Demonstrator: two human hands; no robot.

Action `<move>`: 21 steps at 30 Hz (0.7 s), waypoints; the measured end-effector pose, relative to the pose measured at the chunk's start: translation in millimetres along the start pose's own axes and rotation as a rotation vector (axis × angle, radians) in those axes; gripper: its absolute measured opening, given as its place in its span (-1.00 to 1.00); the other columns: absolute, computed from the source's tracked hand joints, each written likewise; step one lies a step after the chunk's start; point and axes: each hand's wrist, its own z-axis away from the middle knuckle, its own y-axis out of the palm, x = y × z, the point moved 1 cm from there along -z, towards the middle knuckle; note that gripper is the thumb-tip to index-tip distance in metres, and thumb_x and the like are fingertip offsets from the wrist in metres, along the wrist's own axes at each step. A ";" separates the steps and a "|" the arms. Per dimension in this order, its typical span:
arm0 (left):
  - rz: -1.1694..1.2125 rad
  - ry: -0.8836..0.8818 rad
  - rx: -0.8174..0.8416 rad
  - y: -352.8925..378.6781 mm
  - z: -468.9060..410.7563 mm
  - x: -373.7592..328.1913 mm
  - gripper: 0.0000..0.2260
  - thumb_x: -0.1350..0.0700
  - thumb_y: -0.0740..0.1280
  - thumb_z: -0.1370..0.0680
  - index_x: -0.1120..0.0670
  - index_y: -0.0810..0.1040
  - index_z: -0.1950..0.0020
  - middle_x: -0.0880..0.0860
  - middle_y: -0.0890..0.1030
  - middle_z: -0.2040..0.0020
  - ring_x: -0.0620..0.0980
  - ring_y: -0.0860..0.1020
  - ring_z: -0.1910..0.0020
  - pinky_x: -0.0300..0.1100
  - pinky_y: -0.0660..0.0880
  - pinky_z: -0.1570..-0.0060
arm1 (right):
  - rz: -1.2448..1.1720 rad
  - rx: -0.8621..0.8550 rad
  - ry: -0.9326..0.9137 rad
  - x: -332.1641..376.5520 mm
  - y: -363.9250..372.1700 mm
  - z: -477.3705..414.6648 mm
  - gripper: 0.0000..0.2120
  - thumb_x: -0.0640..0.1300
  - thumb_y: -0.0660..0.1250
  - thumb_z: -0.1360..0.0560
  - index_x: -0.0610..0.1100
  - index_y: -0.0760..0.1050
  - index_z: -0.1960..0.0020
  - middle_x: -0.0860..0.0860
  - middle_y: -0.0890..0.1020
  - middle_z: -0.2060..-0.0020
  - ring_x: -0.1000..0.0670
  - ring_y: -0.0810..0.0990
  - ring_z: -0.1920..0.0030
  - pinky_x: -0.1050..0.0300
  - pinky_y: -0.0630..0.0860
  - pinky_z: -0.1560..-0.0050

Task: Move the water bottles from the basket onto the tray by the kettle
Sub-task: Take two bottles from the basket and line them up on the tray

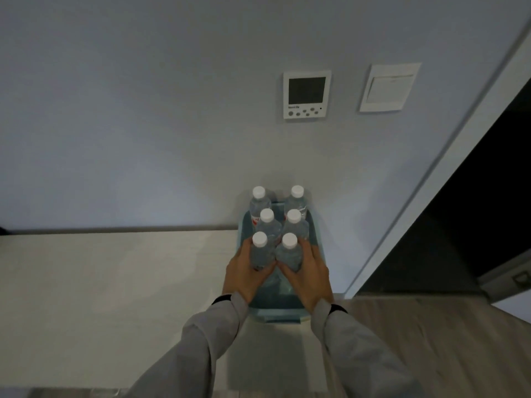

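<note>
While the left hand [247, 271] and right hand [309, 272] each wrap a near-row water bottle [260, 252] in the blue basket [317, 242], lifting both could knock the upright neighbours over.

- Single head-worn view, wide-angle, looking forward and steeply down.
- Close above the basket [316, 251] at a counter's right end.
- Faces a wall [143, 110].

No legible text. Wall control panel [307, 94], up above hands: small printed word under dark screen, too blurred to read. Back-left bottle [260, 208], beyond gripped pair: red label marks, unreadable.
</note>
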 end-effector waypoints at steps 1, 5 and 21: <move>-0.002 -0.002 -0.006 -0.2 1.1 0.2 -0.46 -0.22 0.50 -0.35 -0.22 0.37 -0.24 -0.07 0.62 -0.20 -0.02 0.60 -0.13 -0.03 0.58 -0.11 | 0.013 -0.004 -0.008 -1.1 -0.4 0.0 -0.40 0.20 0.41 -0.46 0.17 0.24 -0.41 0.03 0.47 -0.32 -0.05 0.52 -0.27 0.18 0.44 -0.18; -0.011 -0.007 -0.013 -2.5 6.4 -0.1 -0.46 -0.24 0.51 -0.33 -0.23 0.36 -0.22 -0.06 0.64 -0.17 0.00 0.61 -0.12 -0.03 0.58 -0.11 | 0.037 -0.022 -0.043 -0.1 -4.4 -0.3 -0.41 0.24 0.41 -0.43 0.14 0.30 -0.38 0.01 0.52 -0.28 -0.08 0.56 -0.23 0.09 0.53 -0.19; -0.004 0.122 -0.189 -105.9 42.8 -44.3 -0.36 -0.25 0.52 -0.28 -0.13 0.39 -0.27 -0.04 0.64 -0.16 0.00 0.61 -0.08 0.01 0.63 -0.07 | 0.084 -0.104 -0.361 98.5 -55.9 19.9 -0.38 0.13 0.54 -0.36 0.04 0.43 -0.35 0.03 0.59 -0.23 0.00 0.59 -0.17 0.13 0.53 -0.20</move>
